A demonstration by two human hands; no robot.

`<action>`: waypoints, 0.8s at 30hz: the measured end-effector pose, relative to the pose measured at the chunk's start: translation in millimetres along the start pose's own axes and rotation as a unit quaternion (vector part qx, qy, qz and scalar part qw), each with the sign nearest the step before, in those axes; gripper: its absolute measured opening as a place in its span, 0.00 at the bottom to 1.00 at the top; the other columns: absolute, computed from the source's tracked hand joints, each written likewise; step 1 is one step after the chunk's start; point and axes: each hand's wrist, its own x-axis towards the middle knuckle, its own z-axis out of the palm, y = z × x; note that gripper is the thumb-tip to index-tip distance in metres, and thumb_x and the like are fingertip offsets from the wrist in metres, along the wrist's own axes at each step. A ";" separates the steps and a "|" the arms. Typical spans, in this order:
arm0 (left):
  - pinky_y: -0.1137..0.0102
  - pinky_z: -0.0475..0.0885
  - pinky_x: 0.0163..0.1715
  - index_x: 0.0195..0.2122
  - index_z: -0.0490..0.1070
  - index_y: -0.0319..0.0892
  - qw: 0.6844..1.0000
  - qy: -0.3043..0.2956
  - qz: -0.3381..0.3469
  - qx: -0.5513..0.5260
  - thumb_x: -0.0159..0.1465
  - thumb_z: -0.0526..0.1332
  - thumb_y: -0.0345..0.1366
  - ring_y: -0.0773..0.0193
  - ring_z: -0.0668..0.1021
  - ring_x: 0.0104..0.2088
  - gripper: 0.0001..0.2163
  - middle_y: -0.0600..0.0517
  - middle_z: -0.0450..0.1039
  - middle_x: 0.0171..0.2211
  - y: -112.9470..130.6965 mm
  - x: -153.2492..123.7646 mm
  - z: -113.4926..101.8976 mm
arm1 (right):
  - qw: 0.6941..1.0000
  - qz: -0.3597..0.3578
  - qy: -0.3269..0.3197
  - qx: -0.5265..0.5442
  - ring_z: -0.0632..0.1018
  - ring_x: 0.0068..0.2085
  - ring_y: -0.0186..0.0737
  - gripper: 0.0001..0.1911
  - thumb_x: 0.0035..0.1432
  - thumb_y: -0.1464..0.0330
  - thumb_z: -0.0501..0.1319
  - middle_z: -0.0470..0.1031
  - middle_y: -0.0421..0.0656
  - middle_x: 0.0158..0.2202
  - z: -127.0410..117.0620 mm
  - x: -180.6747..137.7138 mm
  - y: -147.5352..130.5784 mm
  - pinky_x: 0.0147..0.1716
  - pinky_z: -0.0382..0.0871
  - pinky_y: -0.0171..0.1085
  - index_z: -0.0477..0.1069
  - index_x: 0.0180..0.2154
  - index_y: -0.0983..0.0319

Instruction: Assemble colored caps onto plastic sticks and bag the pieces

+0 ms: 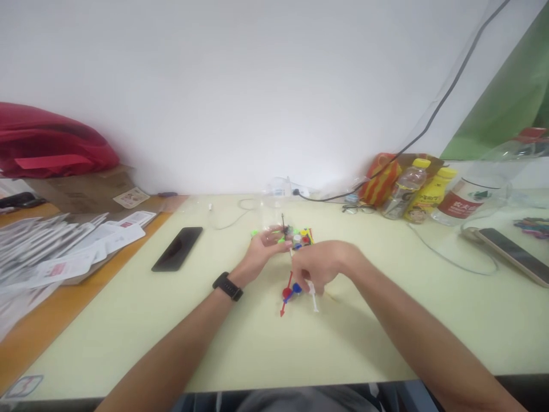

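My left hand (265, 249), with a black watch on its wrist, is raised over the middle of the table. Its fingers are closed round a small black stick-like piece (283, 222) that points upward. My right hand (319, 264) is bent down beside it, fingers curled together at the top of a white arrow-shaped piece (314, 298). Just left of those fingertips lie a red arrow-shaped piece (282, 309) and a blue piece (297, 288). Behind both hands, a small pile of colourful parts and a yellow packet (309, 234) is partly hidden.
A black phone (177, 249) lies to the left, near stacked white packets (55, 246) and a cardboard box (81, 189). On the right stand bottles (422, 200) and a large water jug (463, 200), with another phone (514, 254). Glasses (358, 209) and a cable (326, 199) lie by the wall.
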 end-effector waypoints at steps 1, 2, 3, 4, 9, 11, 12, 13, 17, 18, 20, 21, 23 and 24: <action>0.55 0.76 0.53 0.55 0.74 0.40 1.000 0.003 -0.004 0.004 0.55 0.78 0.38 0.51 0.83 0.47 0.28 0.42 0.81 0.48 -0.5 -0.3 0.3 | 1.000 0.020 -0.014 -0.011 0.80 0.35 0.42 0.14 0.43 0.75 0.72 0.81 0.41 0.36 1.1 4.7 -6.7 0.28 0.65 0.34 0.83 0.37 0.63; 0.55 0.76 0.53 0.56 0.74 0.40 1.000 0.007 -0.006 0.005 0.55 0.78 0.39 0.51 0.84 0.47 0.28 0.41 0.81 0.48 -0.8 -0.6 0.7 | 0.999 0.042 -0.025 -0.023 0.80 0.35 0.43 0.16 0.41 0.76 0.72 0.82 0.42 0.36 2.3 8.2 -13.3 0.28 0.66 0.35 0.83 0.37 0.63; 0.54 0.76 0.53 0.55 0.74 0.39 1.000 0.009 -0.006 0.003 0.56 0.77 0.39 0.52 0.84 0.46 0.27 0.41 0.81 0.48 -1.0 -0.9 1.1 | 0.997 0.065 -0.034 -0.038 0.80 0.35 0.45 0.16 0.40 0.77 0.73 0.82 0.44 0.37 3.7 10.9 -19.5 0.28 0.66 0.35 0.83 0.36 0.64; 0.54 0.77 0.53 0.55 0.75 0.39 1.000 0.010 -0.006 0.000 0.56 0.77 0.39 0.52 0.84 0.45 0.27 0.40 0.81 0.48 -1.1 -1.2 1.5 | 0.994 0.090 -0.039 -0.057 0.81 0.35 0.46 0.16 0.40 0.77 0.73 0.82 0.45 0.38 5.3 13.1 -25.0 0.28 0.66 0.36 0.83 0.36 0.65; 0.53 0.77 0.52 0.53 0.76 0.39 1.000 0.003 0.000 -0.005 0.55 0.78 0.40 0.51 0.83 0.47 0.26 0.40 0.81 0.50 -0.8 -2.1 2.4 | 0.978 0.152 -0.006 -0.145 0.81 0.32 0.49 0.13 0.44 0.79 0.70 0.83 0.53 0.36 13.2 19.2 -35.7 0.28 0.66 0.38 0.82 0.37 0.70; 0.53 0.77 0.52 0.53 0.76 0.39 1.000 0.010 -0.002 0.003 0.54 0.78 0.40 0.50 0.83 0.47 0.26 0.40 0.81 0.49 -1.2 -2.1 1.8 | 0.980 0.144 0.010 -0.133 0.80 0.32 0.47 0.12 0.47 0.80 0.68 0.83 0.53 0.36 13.1 16.9 -31.6 0.27 0.65 0.37 0.82 0.37 0.71; 0.53 0.77 0.52 0.53 0.77 0.39 1.000 0.014 -0.004 0.010 0.54 0.78 0.40 0.50 0.83 0.48 0.26 0.40 0.81 0.48 -1.5 -2.0 1.4 | 0.984 0.136 0.014 -0.115 0.80 0.31 0.46 0.10 0.47 0.80 0.67 0.83 0.52 0.36 12.0 14.1 -28.0 0.26 0.64 0.37 0.82 0.36 0.70; 0.53 0.77 0.52 0.53 0.77 0.39 1.000 0.017 -0.006 0.018 0.54 0.78 0.40 0.50 0.83 0.48 0.27 0.40 0.81 0.48 -1.6 -1.8 1.2 | 0.988 0.121 0.016 -0.091 0.79 0.31 0.44 0.09 0.48 0.79 0.67 0.83 0.50 0.35 10.3 10.1 -23.4 0.25 0.64 0.36 0.81 0.34 0.69; 0.54 0.76 0.53 0.51 0.79 0.39 0.999 0.015 0.007 0.044 0.51 0.79 0.40 0.48 0.82 0.50 0.27 0.40 0.80 0.51 -1.1 -1.3 2.5 | 0.996 -0.016 0.088 -0.014 0.76 0.31 0.36 0.07 0.49 0.78 0.64 0.80 0.41 0.32 -0.5 -16.2 0.1 0.27 0.63 0.33 0.78 0.31 0.63; 0.54 0.76 0.53 0.50 0.80 0.39 0.999 0.011 0.012 0.050 0.51 0.80 0.40 0.47 0.82 0.50 0.26 0.40 0.80 0.51 -0.9 -1.3 3.2 | 0.992 -0.048 0.120 0.008 0.75 0.30 0.35 0.07 0.51 0.77 0.63 0.79 0.40 0.31 -3.8 -24.8 5.7 0.28 0.63 0.32 0.77 0.32 0.63; 0.54 0.76 0.53 0.49 0.80 0.39 0.998 -0.015 0.018 0.059 0.51 0.79 0.39 0.47 0.81 0.50 0.24 0.40 0.80 0.51 -0.9 -1.5 4.8 | 0.976 -0.084 0.193 0.059 0.74 0.29 0.34 0.06 0.53 0.75 0.61 0.78 0.39 0.30 -10.4 -42.2 14.9 0.29 0.64 0.32 0.76 0.34 0.63; 0.54 0.76 0.53 0.49 0.81 0.39 0.997 -0.032 0.021 0.063 0.52 0.79 0.39 0.47 0.81 0.51 0.23 0.41 0.80 0.51 -1.3 -1.8 5.6 | 0.965 -0.095 0.232 0.077 0.75 0.30 0.34 0.05 0.54 0.75 0.61 0.78 0.40 0.30 -13.6 -50.3 18.5 0.29 0.65 0.32 0.76 0.34 0.63; 0.54 0.76 0.53 0.49 0.81 0.40 0.995 -0.058 0.027 0.075 0.53 0.78 0.39 0.47 0.81 0.51 0.23 0.41 0.79 0.52 -2.5 -2.9 6.9 | 0.936 -0.104 0.318 0.111 0.75 0.30 0.34 0.04 0.55 0.73 0.61 0.78 0.41 0.30 -18.9 -63.1 24.0 0.29 0.65 0.32 0.75 0.33 0.62; 0.55 0.76 0.53 0.50 0.80 0.41 0.994 -0.065 0.029 0.082 0.53 0.78 0.38 0.47 0.80 0.52 0.23 0.42 0.79 0.53 -3.2 -3.8 7.6 | 0.915 -0.106 0.366 0.132 0.75 0.30 0.35 0.03 0.55 0.72 0.62 0.78 0.41 0.30 -20.8 -67.5 25.9 0.29 0.66 0.32 0.75 0.32 0.62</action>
